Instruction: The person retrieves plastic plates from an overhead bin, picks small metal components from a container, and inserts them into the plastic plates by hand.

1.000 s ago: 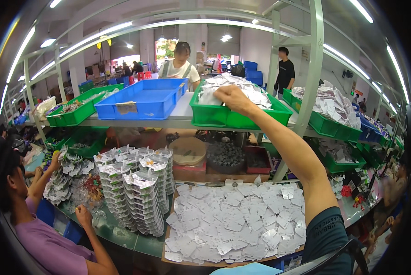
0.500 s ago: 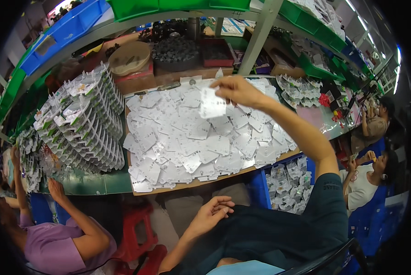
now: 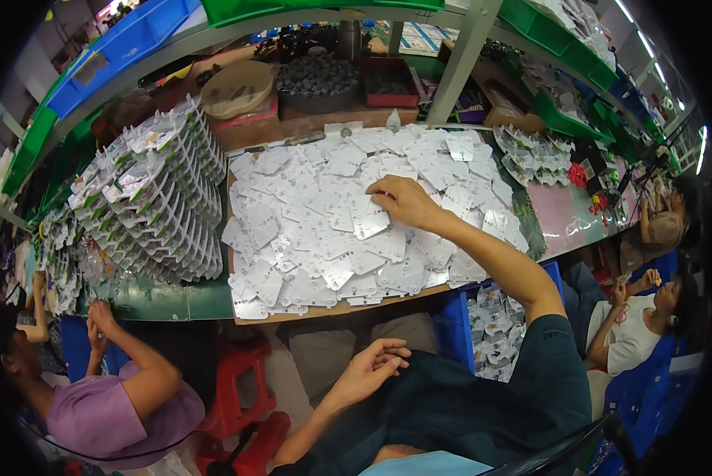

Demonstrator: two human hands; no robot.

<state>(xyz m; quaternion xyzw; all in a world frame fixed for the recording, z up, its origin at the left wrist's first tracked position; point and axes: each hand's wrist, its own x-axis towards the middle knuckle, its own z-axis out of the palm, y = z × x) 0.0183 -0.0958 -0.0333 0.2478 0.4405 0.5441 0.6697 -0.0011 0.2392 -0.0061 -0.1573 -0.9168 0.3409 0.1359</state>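
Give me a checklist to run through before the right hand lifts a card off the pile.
1. Right hand on the cards: ok, it rests palm down on the pile.
2. One card pinched alone: cannot tell, fingers cover the contact.
3. Left hand free: ok, empty and open on the lap.
4. Pile on the board: ok, though cards overhang its near edge.
5. Stacked trays clear of the hand: ok, they sit apart at left.
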